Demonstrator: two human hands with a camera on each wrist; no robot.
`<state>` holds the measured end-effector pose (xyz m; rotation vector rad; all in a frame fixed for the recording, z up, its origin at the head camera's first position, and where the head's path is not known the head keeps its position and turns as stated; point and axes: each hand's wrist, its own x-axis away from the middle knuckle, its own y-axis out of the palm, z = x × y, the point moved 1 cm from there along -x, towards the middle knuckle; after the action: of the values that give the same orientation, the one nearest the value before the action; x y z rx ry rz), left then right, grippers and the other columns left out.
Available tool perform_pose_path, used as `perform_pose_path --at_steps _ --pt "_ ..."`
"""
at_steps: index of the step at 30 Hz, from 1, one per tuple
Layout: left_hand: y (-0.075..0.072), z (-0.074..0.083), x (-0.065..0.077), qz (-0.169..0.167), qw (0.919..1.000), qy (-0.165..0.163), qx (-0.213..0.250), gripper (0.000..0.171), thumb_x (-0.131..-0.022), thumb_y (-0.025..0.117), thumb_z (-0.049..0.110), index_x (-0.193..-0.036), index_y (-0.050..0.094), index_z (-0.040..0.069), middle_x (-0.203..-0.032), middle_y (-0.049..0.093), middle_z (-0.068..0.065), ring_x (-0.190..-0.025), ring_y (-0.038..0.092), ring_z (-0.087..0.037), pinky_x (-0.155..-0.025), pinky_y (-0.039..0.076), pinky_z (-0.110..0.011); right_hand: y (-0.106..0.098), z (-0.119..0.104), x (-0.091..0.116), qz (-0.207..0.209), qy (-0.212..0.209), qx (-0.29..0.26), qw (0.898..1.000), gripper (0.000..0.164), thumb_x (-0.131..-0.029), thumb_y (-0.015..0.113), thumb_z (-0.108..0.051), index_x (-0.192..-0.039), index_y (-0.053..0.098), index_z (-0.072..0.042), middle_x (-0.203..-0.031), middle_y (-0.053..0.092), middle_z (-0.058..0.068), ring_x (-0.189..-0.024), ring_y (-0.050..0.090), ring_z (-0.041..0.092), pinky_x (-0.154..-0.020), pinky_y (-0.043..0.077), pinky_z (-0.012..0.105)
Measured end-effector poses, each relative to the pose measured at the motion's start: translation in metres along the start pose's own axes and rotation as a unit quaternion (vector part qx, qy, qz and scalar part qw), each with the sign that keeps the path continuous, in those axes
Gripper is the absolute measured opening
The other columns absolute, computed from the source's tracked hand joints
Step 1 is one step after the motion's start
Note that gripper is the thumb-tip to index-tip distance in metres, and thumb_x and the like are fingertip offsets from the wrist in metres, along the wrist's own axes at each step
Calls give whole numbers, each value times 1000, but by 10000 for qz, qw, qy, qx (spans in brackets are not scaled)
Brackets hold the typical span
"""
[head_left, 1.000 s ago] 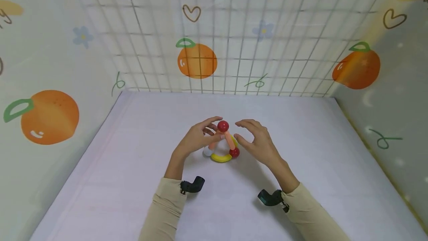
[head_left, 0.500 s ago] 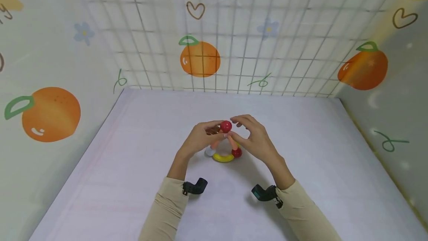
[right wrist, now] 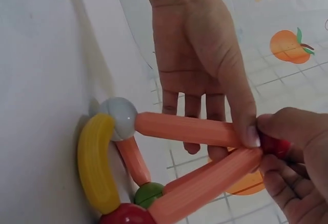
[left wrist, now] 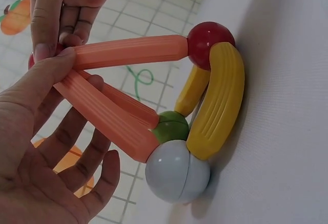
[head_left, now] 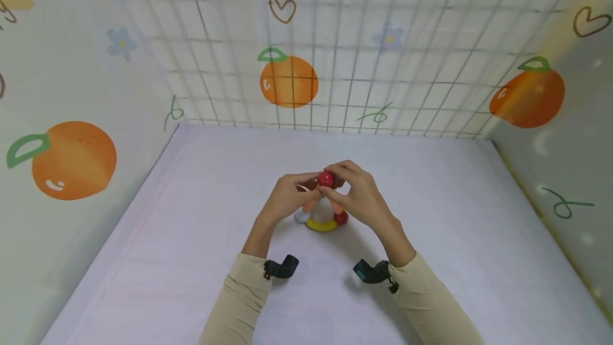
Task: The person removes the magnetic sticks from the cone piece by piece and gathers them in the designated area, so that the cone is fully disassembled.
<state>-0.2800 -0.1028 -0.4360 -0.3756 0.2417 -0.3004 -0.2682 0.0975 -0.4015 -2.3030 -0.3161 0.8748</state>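
While both hands meet at its peak, a pyramid of balls and rods stands on the pale tabletop [head_left: 167, 228], near the middle and in front of the person. The right hand [head_left: 355, 190] pinches the upper red ball [head_left: 325, 179] between thumb and fingers. Just beside that ball, the left hand [head_left: 289, 197] pinches the top end of the left salmon rod [left wrist: 107, 116], its thumb on the near face and its other fingers spread behind.

The left salmon rod slopes down to a grey ball [left wrist: 177, 171]. The right salmon rod [left wrist: 130, 51] runs to the lower red ball [left wrist: 207, 39], and the rear salmon rod [left wrist: 125, 98] reaches a green ball [left wrist: 171, 126]. Along the base, a curved front yellow rod [left wrist: 220, 101] joins the grey and lower red balls, and a rear yellow rod [left wrist: 192, 89] lies between the lower red and green balls. A low salmon rod [right wrist: 134, 160] spans grey to green. Fingers partly cover the joint at the top, so whether every rod touches the upper red ball cannot be told.

Beige sleeves [head_left: 241, 292] cover the forearms, and a black camera [head_left: 281, 267] sits at the left wrist. Behind, a grid-lined backdrop [head_left: 402, 68] carries printed oranges [head_left: 289, 81], hearts and flowers.
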Motion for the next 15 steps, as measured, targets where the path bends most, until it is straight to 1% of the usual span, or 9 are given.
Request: perform_pose_path --at_steps 4,7,13,15 --pt "-2 1 -1 67 9999 73 -52 41 -90 77 29 -129 70 17 -99 73 4 -94 64 -15 -87 53 -35 1 2 -1 120 -112 -9 9999 35 -87 81 -19 -117 70 -4 -113 64 4 -89 59 13 -78 54 32" --pt "-2 1 -1 71 9999 98 -88 41 -91 77 29 -129 70 16 -98 73 3 -94 64 -15 -86 53 -35 2 3 -1 172 -157 -14 9997 34 -87 81 -18 -116 70 -4 -113 64 4 -88 60 14 -76 53 30" --pt "0 0 -1 29 10000 -23 -57 43 -90 76 33 -129 70 16 -99 73 2 -95 65 -16 -86 53 -35 4 8 1 161 -60 -208 9996 35 -88 79 -19 -118 70 -4 -113 64 2 -88 59 12 -76 52 29" --pt "-1 0 1 22 10000 -93 9 44 -90 77 36 -129 70 17 -100 73 2 -95 65 -19 -85 53 -37 4 9 1 192 -23 -369 9991 34 -89 79 -19 -118 71 -4 -113 64 2 -88 60 12 -77 53 30"
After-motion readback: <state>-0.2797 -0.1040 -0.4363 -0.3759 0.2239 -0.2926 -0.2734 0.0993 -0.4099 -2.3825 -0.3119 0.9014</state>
